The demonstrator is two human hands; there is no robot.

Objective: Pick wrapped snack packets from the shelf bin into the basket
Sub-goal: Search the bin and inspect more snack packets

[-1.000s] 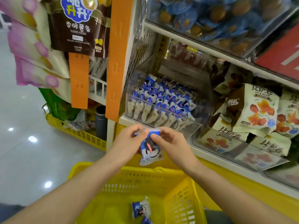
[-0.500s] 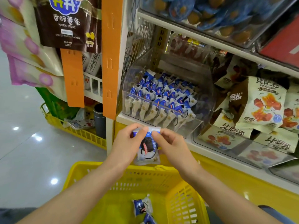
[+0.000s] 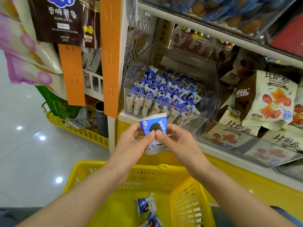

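Blue-and-white wrapped snack packet [image 3: 154,126] pinched upright between left hand [image 3: 132,141] and right hand [image 3: 177,141], directly above yellow plastic basket [image 3: 188,199]; drop is straight down

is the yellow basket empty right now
No, at least two blue-and-white packets lie on the bottom of the yellow basket.
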